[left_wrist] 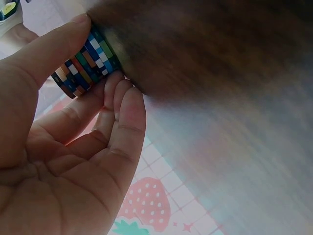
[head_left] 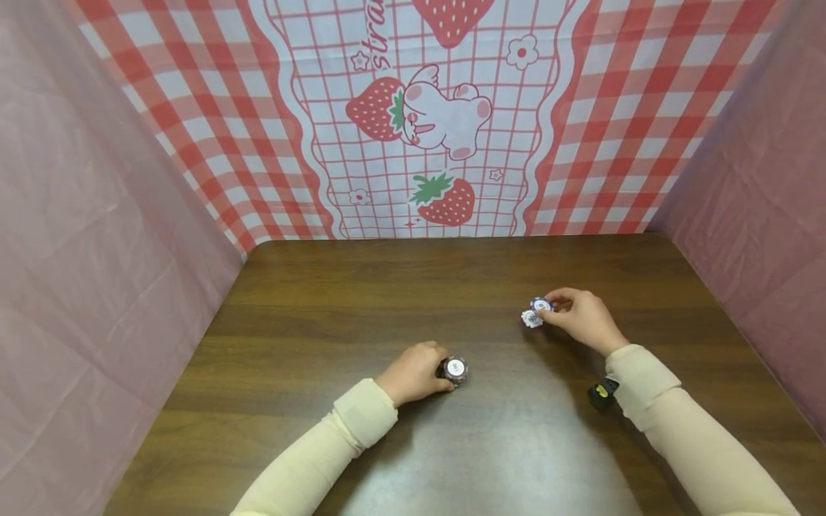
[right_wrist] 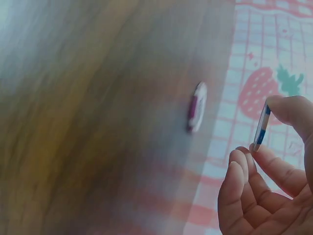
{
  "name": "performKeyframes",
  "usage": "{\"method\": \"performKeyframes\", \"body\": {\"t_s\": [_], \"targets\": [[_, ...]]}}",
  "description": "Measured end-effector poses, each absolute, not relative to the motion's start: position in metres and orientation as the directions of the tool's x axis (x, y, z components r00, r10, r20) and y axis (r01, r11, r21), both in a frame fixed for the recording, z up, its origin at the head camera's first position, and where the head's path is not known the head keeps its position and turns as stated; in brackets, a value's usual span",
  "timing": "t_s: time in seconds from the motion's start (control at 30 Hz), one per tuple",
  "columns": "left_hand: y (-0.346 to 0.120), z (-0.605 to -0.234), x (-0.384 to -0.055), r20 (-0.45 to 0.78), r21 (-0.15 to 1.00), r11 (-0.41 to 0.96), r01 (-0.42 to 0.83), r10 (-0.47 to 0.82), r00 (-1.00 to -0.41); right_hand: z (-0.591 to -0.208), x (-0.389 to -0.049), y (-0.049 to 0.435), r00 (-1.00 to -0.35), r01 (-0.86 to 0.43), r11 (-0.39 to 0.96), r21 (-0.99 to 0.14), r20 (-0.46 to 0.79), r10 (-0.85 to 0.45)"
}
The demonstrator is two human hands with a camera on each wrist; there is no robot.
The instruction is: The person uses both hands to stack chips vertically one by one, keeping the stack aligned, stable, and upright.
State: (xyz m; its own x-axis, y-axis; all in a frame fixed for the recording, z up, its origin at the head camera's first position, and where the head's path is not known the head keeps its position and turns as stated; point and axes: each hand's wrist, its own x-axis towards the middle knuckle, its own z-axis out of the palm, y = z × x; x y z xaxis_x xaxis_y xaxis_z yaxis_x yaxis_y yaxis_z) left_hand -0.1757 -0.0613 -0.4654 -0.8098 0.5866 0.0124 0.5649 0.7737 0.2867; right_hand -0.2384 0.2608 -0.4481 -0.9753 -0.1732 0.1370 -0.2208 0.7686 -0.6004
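A stack of poker chips (head_left: pixel 455 369) stands upright on the wooden table, its top chip dark-rimmed with a white centre. My left hand (head_left: pixel 416 371) grips that stack from its left side, thumb on one side and fingertips on the other. In the left wrist view, the stacked chips (left_wrist: pixel 88 63) show edges of blue, green, white and orange. Between thumb and index finger my right hand (head_left: pixel 586 320) pinches a blue-and-white poker chip (head_left: pixel 542 306). The right wrist view shows this chip (right_wrist: pixel 262 125) edge-on. A white poker chip (head_left: pixel 532 319) lies on the table, partly overlapped by the blue one.
A black device with a yellow-green mark (head_left: pixel 603 394) sits at the right wrist, by the cream sleeve (head_left: pixel 645 380). Behind the wooden table (head_left: pixel 361 287) hangs a red-and-white checked cloth (head_left: pixel 581 165) with strawberry prints. Pink drapes (head_left: pixel 97 215) flank both sides.
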Motion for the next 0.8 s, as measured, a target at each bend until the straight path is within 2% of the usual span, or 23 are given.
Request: {"method": "performKeyframes", "body": {"t_s": [0.27, 0.8], "targets": [[-0.062, -0.466, -0.176, 0.015, 0.283, 0.774, 0.566, 0.586, -0.810, -0.439, -0.231, 0.238, -0.954, -0.298, 0.729, -0.617, 0.208, -0.214], [-0.062, -0.466, -0.176, 0.030, 0.270, 0.769, 0.579, 0.595, -0.803, -0.430, -0.214, 0.194, -0.914, -0.405, 0.623, -0.670, 0.269, -0.305]]}}
